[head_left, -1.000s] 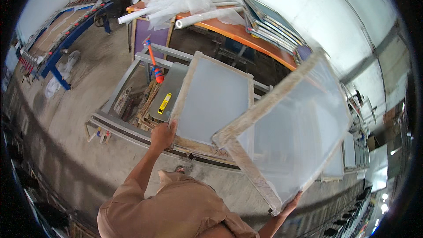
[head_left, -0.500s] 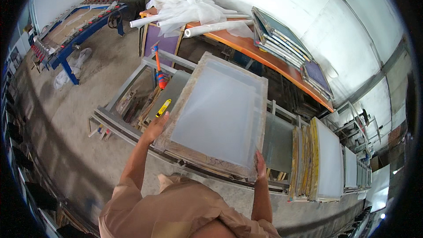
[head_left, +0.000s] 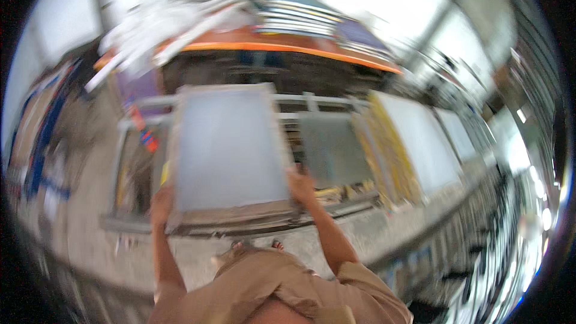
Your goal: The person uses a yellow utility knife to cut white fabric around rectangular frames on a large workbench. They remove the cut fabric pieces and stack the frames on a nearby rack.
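Note:
A rectangular screen-printing frame (head_left: 233, 147), with pale mesh and a brownish border, lies in front of me on a metal rack (head_left: 129, 225). My left hand (head_left: 161, 205) grips its near left side. On the opposite side my right hand (head_left: 301, 187) holds the right edge near the close corner. Motion blur smears the fingers of both hands. Just beyond my left hand, a yellow cutter (head_left: 165, 173) shows partly beside the frame. Farther up on the left lies an orange-handled tool (head_left: 143, 129) with red and blue on it.
To the right, several screens (head_left: 414, 144) with yellow edges stand upright, close to a grey panel (head_left: 331, 150). An orange-topped table (head_left: 288, 48) at the back carries white rolls and plastic film (head_left: 168, 27) and stacked frames (head_left: 297, 18). A blue-framed machine (head_left: 45, 126) stands far left.
My view has swung to the right and blurred. The screen frame now appears squarer to me and farther left in the picture. Both hands stay at its sides; my right has shifted higher along its edge.

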`<state>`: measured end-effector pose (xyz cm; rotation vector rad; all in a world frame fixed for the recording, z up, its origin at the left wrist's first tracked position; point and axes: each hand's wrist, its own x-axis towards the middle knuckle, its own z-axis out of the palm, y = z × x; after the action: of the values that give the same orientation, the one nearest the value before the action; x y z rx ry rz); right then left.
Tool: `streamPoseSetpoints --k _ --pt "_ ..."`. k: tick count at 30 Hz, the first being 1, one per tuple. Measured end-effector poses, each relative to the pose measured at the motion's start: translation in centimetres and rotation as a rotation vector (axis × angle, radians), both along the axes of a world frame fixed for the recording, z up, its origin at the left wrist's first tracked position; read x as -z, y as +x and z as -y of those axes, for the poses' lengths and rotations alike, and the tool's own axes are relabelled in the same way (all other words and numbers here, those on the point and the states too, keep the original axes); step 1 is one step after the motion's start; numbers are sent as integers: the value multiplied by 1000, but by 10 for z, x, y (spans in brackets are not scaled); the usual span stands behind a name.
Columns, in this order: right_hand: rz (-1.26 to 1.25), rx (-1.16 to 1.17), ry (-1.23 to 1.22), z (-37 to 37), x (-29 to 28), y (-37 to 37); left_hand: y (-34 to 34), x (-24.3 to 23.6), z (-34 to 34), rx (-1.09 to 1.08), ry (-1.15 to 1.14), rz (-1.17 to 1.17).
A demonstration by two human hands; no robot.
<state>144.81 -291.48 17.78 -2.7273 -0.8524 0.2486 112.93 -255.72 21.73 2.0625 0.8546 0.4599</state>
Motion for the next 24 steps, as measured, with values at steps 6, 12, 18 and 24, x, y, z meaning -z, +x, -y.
streamPoseSetpoints --k 6,12,18,24 --pt "-273 173 188 -5 3 -21 -15 46 -26 28 -195 -34" --pt "-507 382 768 75 -50 -52 -22 83 -69 16 24 123" --pt "-515 685 1123 239 -53 -79 31 -33 14 -159 358 463" --pt "21 1141 1068 457 -83 -52 145 -125 227 220 107 424"
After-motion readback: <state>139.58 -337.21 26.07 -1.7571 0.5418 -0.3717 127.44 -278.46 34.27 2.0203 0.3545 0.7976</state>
